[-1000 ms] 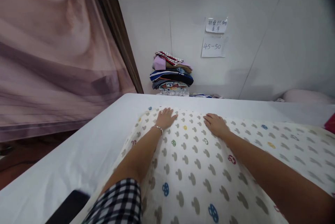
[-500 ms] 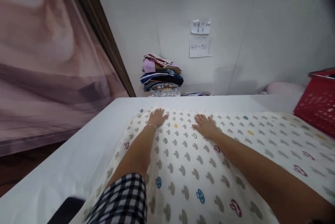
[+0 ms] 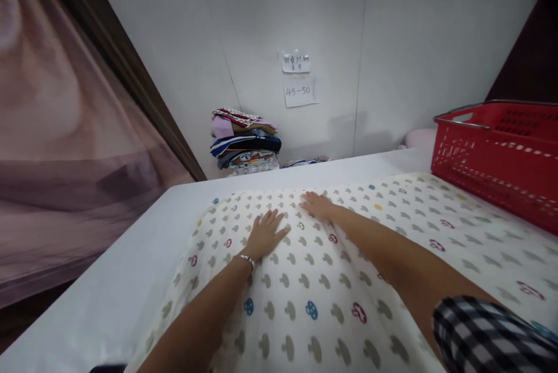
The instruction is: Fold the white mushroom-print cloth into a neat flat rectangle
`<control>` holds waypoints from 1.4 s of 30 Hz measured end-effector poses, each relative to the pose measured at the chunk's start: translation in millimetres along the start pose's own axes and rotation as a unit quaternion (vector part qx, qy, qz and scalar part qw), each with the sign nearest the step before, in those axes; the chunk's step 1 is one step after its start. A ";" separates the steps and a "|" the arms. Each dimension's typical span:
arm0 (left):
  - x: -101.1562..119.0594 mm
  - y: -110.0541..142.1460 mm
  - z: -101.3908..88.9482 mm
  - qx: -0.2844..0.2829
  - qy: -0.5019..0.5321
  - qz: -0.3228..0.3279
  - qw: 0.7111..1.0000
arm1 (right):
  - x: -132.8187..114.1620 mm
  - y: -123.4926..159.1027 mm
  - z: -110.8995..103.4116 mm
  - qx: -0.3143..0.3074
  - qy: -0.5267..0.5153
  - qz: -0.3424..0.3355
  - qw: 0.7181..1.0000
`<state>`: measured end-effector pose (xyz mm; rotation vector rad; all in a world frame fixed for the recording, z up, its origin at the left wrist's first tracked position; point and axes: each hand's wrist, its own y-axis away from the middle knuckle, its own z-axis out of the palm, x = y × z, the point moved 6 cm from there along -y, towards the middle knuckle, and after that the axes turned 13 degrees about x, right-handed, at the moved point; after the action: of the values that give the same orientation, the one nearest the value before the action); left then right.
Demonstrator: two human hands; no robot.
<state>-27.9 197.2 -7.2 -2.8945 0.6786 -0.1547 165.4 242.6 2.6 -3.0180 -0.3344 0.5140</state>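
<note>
A pale grey panelled wall (image 3: 331,13) rises behind us, flanked on the left by a pink draped curtain (image 3: 87,158) with a dark brown strip along its edge. Before us, a broad white surface (image 3: 104,286) carries a cream-white cloth (image 3: 296,291) printed with grey mushrooms and scattered blue, red, yellow and green ones; it lies spread out, its far edge just short of the surface's own and its near end running out of view below. At right, a red perforated plastic basket (image 3: 501,169) with a metal handle meets the cloth's border, though we cannot tell whether it stands on the fabric or beside it. Beyond the surface's far edge, a stack of folded multicoloured fabrics (image 3: 246,143) sits by the wall. A black-and-white checked sleeve (image 3: 488,332) covers part of our right arm. Both our hands rest palm down on the cloth: the left hand (image 3: 264,235) with fingers fanned wide, the right hand (image 3: 317,205), slightly blurred, stretched out flat just beside it and nearer the far edge. Two handwritten white paper notes (image 3: 300,91) hang one above the other on the wall, the lower reading "45-50." A slim silvery bracelet (image 3: 248,259) circles our left wrist.
</note>
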 end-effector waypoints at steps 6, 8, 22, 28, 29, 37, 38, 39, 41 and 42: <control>-2.2 -2.8 -3.5 -0.001 0.004 -0.009 1.000 | 56.3 25.6 -29.9 0.068 0.043 0.058 0.995; -0.9 -3.1 -5.2 0.003 -0.002 -0.009 1.000 | 77.8 29.9 -28.6 0.070 0.057 0.084 0.992; -10.2 -7.5 1.8 0.027 -0.036 0.001 0.999 | 107.9 17.2 -29.6 0.059 0.037 0.104 0.992; -12.7 -8.2 3.2 0.034 -0.039 0.016 0.999 | 135.8 27.1 -35.3 0.058 0.067 0.141 0.986; -13.3 -8.3 4.0 0.034 -0.038 0.018 0.999 | 137.6 26.6 -35.1 0.055 0.065 0.142 0.986; -15.3 -8.8 5.6 0.038 -0.045 0.024 0.998 | 167.4 28.9 -53.4 0.069 0.084 0.187 0.976; -15.3 -8.7 5.4 0.036 -0.043 0.022 0.998 | 175.2 32.0 -54.9 0.074 0.093 0.202 0.972; -15.2 -8.7 5.2 0.034 -0.042 0.021 0.998 | 182.4 35.0 -55.2 0.075 0.099 0.214 0.969; -15.1 -9.2 4.9 0.032 -0.040 0.019 0.998 | 193.0 38.2 -53.0 0.071 0.100 0.222 0.967; -15.1 -9.5 4.8 0.031 -0.041 0.018 0.999 | 196.2 38.2 -51.4 0.070 0.098 0.220 0.968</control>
<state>-36.5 213.0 -11.2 -2.8108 0.6983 -0.0519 370.9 247.9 -15.5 -2.9636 0.3764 0.2390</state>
